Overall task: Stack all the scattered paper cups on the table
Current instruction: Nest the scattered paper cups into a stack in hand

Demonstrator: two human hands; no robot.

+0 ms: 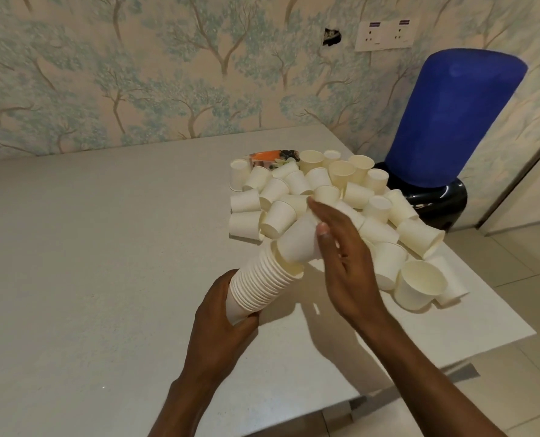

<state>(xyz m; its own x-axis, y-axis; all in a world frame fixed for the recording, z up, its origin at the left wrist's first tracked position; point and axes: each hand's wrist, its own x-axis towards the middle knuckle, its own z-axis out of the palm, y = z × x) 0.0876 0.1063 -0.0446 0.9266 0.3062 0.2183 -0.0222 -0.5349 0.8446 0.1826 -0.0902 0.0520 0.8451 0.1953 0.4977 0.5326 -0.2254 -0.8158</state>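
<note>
My left hand grips the bottom of a tilted stack of white paper cups, held above the table and leaning up to the right. My right hand holds a single white paper cup with its base set into the stack's open top. Behind both hands, several loose white paper cups lie heaped on the right part of the table, some upright, some on their sides. One upright loose cup stands nearest the right edge.
The pale speckled table spreads to the left and front. A printed orange and black wrapper lies behind the heap. A blue water bottle on a black dispenser stands just past the table's right corner. Patterned wall behind.
</note>
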